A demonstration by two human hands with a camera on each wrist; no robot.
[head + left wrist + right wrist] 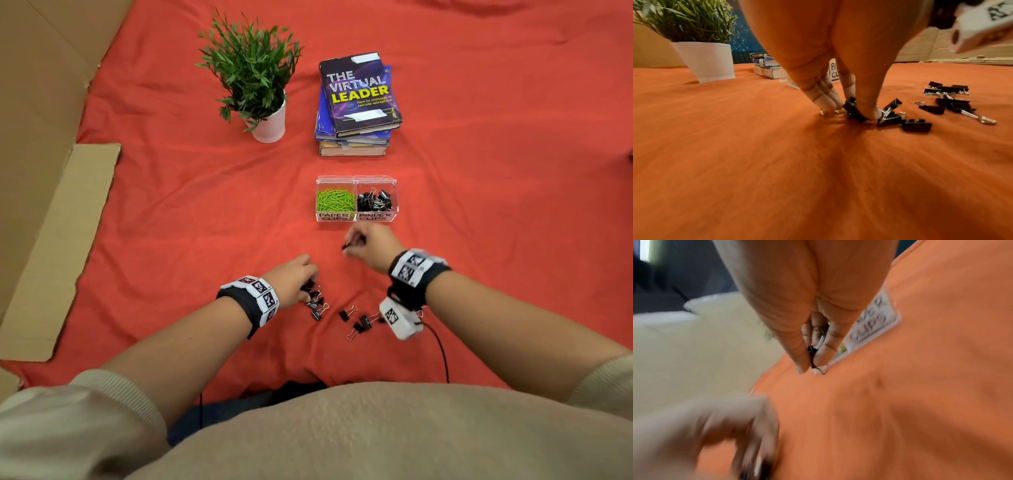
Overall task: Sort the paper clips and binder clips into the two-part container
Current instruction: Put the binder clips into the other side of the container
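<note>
A clear two-part container (pixel 356 216) sits on the red cloth, green paper clips (pixel 335 200) in its left half and black binder clips (pixel 376 201) in its right half. My right hand (pixel 352 244) hovers just in front of it and pinches a black binder clip (pixel 813 351) between thumb and fingers. My left hand (pixel 305 284) reaches down onto a small heap of binder clips (pixel 890 115), thumb and fingers closing on one binder clip (pixel 854 110). More loose binder clips (pixel 359 322) lie to the right of that heap.
A potted plant (pixel 251 78) and a stack of books (pixel 358 102) stand behind the container. Cardboard (pixel 58 240) borders the cloth on the left. A black cable (pixel 442 353) trails from my right wrist camera (pixel 400 318).
</note>
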